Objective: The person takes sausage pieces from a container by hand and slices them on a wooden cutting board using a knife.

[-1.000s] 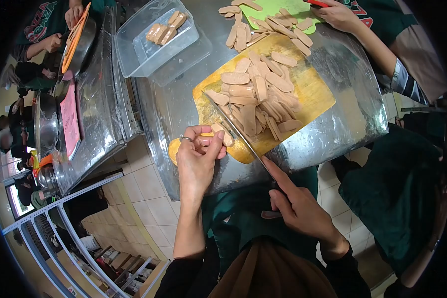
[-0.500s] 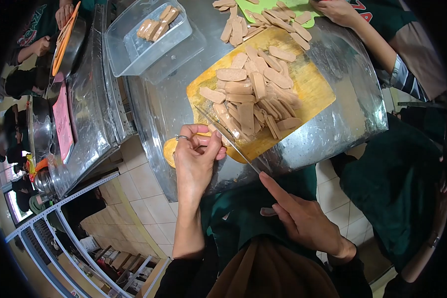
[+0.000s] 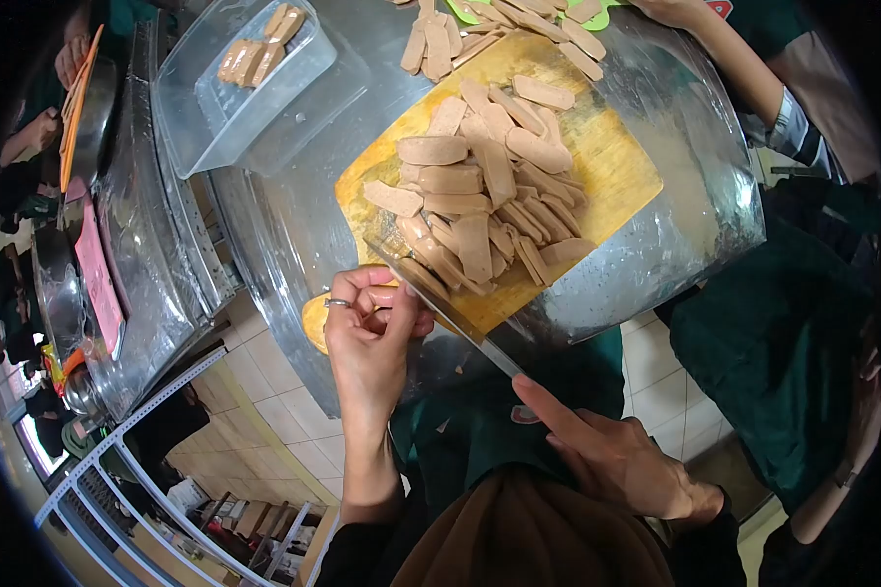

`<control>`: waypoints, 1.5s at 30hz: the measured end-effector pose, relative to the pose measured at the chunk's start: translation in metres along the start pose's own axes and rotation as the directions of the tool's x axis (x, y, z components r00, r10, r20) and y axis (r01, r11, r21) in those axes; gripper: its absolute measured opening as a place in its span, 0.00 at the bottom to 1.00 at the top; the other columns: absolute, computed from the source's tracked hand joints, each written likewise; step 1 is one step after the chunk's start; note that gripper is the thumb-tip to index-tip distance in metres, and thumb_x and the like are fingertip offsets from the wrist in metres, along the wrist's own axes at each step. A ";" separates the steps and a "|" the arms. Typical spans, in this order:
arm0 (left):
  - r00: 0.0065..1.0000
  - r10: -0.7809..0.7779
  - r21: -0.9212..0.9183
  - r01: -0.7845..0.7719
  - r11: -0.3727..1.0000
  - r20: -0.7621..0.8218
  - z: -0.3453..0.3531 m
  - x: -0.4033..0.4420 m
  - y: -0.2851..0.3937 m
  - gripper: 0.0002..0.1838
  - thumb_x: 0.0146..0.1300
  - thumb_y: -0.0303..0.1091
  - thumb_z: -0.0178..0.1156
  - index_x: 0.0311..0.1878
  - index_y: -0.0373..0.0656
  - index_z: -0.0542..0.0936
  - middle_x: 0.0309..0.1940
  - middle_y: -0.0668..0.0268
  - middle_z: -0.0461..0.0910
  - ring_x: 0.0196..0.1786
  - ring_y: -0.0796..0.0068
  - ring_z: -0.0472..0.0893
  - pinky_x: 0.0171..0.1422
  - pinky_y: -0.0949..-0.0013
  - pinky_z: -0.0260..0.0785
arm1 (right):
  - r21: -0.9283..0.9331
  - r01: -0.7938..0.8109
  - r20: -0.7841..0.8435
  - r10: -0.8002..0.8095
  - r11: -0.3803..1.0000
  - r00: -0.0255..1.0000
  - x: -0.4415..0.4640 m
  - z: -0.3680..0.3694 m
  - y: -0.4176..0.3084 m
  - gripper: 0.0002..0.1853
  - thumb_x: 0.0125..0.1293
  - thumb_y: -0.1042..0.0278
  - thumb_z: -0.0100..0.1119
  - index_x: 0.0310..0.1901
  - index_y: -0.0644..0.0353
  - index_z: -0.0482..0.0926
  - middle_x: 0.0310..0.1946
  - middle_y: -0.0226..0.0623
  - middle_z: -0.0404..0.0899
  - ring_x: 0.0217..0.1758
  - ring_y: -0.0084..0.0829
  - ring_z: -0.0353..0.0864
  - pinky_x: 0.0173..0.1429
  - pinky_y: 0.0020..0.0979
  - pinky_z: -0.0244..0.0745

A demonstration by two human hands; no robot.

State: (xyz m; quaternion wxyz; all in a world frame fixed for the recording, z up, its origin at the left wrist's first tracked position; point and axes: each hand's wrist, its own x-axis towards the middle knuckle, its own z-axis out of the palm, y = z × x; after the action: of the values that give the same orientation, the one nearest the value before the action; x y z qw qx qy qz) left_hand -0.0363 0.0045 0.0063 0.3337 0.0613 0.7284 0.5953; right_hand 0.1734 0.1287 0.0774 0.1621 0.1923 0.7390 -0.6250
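Note:
My right hand [image 3: 612, 455] is closed round the handle of a knife [image 3: 499, 357], its index finger stretched along the top of the blade. The blade slants up and left over the near edge of a yellow cutting board [image 3: 617, 176]. Beside the blade, my left hand [image 3: 370, 333] has its fingers curled and pinched together, the fingertips close against the steel. Whatever those fingers hold is mostly hidden. A heap of light-brown, flat oblong slices [image 3: 475, 245] lies on the board just beyond the blade. The board's rounded handle [image 3: 314, 323] shows left of my left hand.
A clear plastic tub [image 3: 201, 132] with several brown blocks [image 3: 255, 59] stands at the back left of the metal table [image 3: 700, 220]. More slices [image 3: 431, 44] lie at the back near a green board [image 3: 470, 12]. A co-worker's arm [image 3: 729, 54] reaches in from the right.
The view has shifted, so the table and tub appear farther left. Both hands stay at the board's near edge with the knife; its blade still lies close to my left fingertips.

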 end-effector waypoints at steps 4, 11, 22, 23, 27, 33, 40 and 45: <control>1.000 0.007 0.025 -0.007 1.000 0.014 -0.002 0.000 -0.001 0.09 0.70 0.22 0.59 0.49 0.35 0.71 0.32 0.63 0.82 0.30 0.79 0.82 0.36 0.78 0.76 | 0.035 0.024 -0.008 -0.023 0.999 1.000 0.002 0.001 0.002 0.39 0.70 0.79 0.51 0.79 0.44 0.51 0.57 0.59 0.77 0.43 0.55 0.83 0.46 0.42 0.81; 1.000 0.008 0.044 -0.008 0.999 -0.004 0.000 -0.001 0.001 0.10 0.69 0.19 0.60 0.50 0.36 0.72 0.33 0.64 0.82 0.31 0.80 0.82 0.37 0.78 0.77 | 0.083 -0.025 0.083 0.018 0.996 0.996 0.001 0.001 0.003 0.41 0.70 0.79 0.48 0.80 0.40 0.46 0.65 0.61 0.69 0.40 0.55 0.82 0.47 0.46 0.81; 0.999 -0.002 0.085 0.005 0.996 -0.035 0.004 -0.002 0.004 0.10 0.68 0.18 0.60 0.49 0.36 0.71 0.31 0.63 0.82 0.30 0.79 0.82 0.36 0.78 0.76 | 0.151 -0.070 0.173 0.043 0.986 0.984 0.000 -0.005 0.005 0.44 0.67 0.80 0.48 0.80 0.38 0.42 0.71 0.53 0.64 0.43 0.51 0.80 0.50 0.43 0.79; 0.999 -0.002 0.089 0.006 0.996 -0.035 0.004 -0.002 0.004 0.10 0.68 0.18 0.60 0.49 0.36 0.71 0.31 0.63 0.82 0.30 0.79 0.82 0.36 0.78 0.76 | 0.152 -0.070 0.182 0.042 0.986 0.982 -0.001 -0.005 0.005 0.44 0.67 0.80 0.48 0.80 0.38 0.42 0.71 0.54 0.64 0.42 0.52 0.80 0.49 0.43 0.79; 0.999 -0.005 0.085 0.008 0.996 -0.036 0.003 -0.001 0.003 0.10 0.68 0.18 0.59 0.49 0.35 0.71 0.30 0.63 0.82 0.29 0.80 0.82 0.35 0.78 0.75 | 0.137 -0.055 0.124 0.038 0.989 0.992 0.001 -0.002 0.004 0.44 0.67 0.80 0.48 0.80 0.38 0.43 0.69 0.56 0.66 0.38 0.52 0.80 0.45 0.44 0.79; 1.000 0.003 0.151 0.001 0.988 -0.026 0.001 0.000 0.003 0.10 0.68 0.19 0.59 0.49 0.36 0.71 0.31 0.64 0.82 0.30 0.81 0.81 0.37 0.77 0.76 | 0.138 -0.057 0.109 0.042 0.989 0.993 0.003 -0.003 0.003 0.43 0.68 0.79 0.49 0.80 0.39 0.44 0.59 0.62 0.73 0.35 0.51 0.81 0.42 0.44 0.79; 1.000 0.017 0.075 -0.016 0.997 -0.007 0.002 0.000 0.000 0.10 0.68 0.17 0.58 0.49 0.37 0.70 0.33 0.66 0.81 0.35 0.82 0.82 0.42 0.78 0.77 | 0.008 -0.030 0.009 0.030 1.000 1.000 0.020 0.004 0.005 0.40 0.69 0.78 0.52 0.79 0.42 0.48 0.42 0.58 0.81 0.31 0.52 0.83 0.35 0.44 0.79; 1.000 -0.006 0.055 0.005 0.998 0.003 0.004 0.000 0.002 0.10 0.68 0.17 0.58 0.48 0.37 0.70 0.33 0.66 0.80 0.35 0.82 0.82 0.41 0.78 0.77 | -0.026 0.074 -0.055 -0.075 0.997 0.996 0.057 0.007 0.006 0.37 0.72 0.74 0.52 0.78 0.45 0.49 0.31 0.54 0.82 0.27 0.53 0.82 0.31 0.46 0.78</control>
State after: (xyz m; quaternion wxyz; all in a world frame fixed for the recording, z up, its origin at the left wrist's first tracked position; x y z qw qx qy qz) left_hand -0.0348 0.0086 0.0072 0.3346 0.0694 0.7442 0.5739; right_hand 0.1261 0.1278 0.0436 0.1201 0.1802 0.7573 -0.6162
